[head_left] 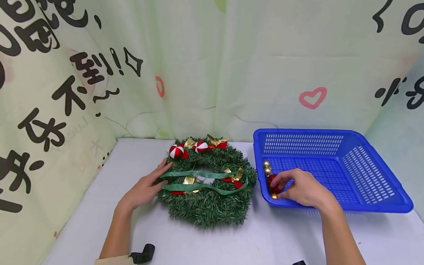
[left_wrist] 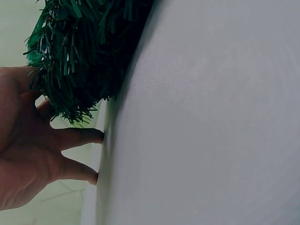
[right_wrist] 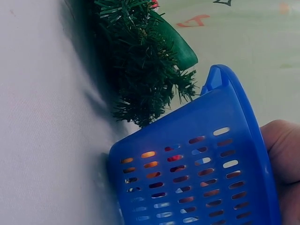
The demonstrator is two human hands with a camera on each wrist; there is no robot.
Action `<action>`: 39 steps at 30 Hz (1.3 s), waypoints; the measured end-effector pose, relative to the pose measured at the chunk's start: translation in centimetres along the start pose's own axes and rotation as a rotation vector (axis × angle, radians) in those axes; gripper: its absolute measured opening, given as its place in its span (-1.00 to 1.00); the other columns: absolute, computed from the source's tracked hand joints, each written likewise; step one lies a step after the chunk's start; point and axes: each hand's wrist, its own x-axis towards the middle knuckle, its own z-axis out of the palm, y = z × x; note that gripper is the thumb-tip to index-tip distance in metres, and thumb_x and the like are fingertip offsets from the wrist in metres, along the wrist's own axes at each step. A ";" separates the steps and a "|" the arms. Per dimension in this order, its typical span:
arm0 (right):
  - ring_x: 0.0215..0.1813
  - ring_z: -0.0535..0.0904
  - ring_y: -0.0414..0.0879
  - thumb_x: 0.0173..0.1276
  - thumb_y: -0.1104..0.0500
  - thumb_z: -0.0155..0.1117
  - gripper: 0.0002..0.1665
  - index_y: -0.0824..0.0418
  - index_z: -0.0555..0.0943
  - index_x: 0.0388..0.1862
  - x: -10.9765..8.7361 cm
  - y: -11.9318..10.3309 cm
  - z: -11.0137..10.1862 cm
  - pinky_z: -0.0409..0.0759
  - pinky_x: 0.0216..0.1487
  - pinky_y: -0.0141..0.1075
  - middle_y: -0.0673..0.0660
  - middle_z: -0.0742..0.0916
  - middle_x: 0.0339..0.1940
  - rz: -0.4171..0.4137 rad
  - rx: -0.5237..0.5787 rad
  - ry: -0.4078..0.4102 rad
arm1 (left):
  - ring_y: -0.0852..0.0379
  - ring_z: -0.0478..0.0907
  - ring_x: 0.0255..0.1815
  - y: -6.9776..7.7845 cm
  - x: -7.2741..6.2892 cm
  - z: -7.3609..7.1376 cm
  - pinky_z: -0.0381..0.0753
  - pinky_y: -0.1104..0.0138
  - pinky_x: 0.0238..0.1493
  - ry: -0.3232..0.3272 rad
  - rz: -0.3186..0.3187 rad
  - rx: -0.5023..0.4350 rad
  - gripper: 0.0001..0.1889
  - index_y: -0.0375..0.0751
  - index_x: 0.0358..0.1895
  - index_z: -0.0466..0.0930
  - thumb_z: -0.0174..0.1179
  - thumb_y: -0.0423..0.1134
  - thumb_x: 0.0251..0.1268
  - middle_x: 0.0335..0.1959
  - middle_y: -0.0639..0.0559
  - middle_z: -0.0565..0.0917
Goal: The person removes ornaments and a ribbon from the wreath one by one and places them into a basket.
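A green artificial Christmas wreath (head_left: 208,212) lies on the table, trimmed with red-and-white balls (head_left: 177,151), red and gold bows (head_left: 218,142) and a green ribbon (head_left: 199,174) across its middle. My left hand (head_left: 146,187) rests at the wreath's left side with its fingers spread. In the left wrist view, two fingertips (left_wrist: 96,177) come down at the tabletop beside the greenery. Inside the left end of a blue plastic basket (head_left: 329,166), my right hand (head_left: 304,188) pinches a dark red ornament (head_left: 273,183), partly covered by the fingers.
Gold balls (head_left: 267,167) sit in the basket along its left wall, close to the right hand. The basket stands right of the wreath on the white table (head_left: 227,249). A pale printed curtain (head_left: 237,69) hangs behind and at both sides.
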 end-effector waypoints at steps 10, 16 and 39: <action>-0.12 0.71 -0.02 0.22 0.27 0.56 -0.75 0.18 0.79 -0.10 0.0 -0.3 -0.1 0.67 -0.11 -0.11 0.11 0.82 -0.11 0.009 0.011 0.024 | -0.26 -0.10 0.72 0.2 0.0 -0.2 0.07 -0.32 0.58 -0.003 0.003 -0.007 -0.31 0.17 0.71 0.05 -0.02 -0.31 0.63 0.77 0.05 -0.14; -0.20 0.72 -0.06 0.27 0.24 0.53 -0.75 0.19 0.79 -0.06 -0.3 -0.6 -0.3 0.64 -0.21 -0.17 0.15 0.80 -0.10 0.050 0.036 0.082 | -0.24 -0.11 0.73 0.2 0.0 -0.2 0.06 -0.31 0.59 -0.003 -0.004 -0.009 -0.30 0.18 0.71 0.05 -0.02 -0.32 0.63 0.76 0.06 -0.13; 0.06 0.74 0.06 0.47 0.04 0.41 -0.72 0.03 0.76 0.11 -0.2 -3.0 -0.6 0.66 -0.02 -0.15 0.14 0.80 0.10 -0.009 0.186 0.330 | -0.24 -0.09 0.72 0.2 0.0 0.0 0.06 -0.30 0.59 -0.006 -0.006 0.000 -0.32 0.16 0.71 0.06 0.00 -0.27 0.65 0.76 0.06 -0.13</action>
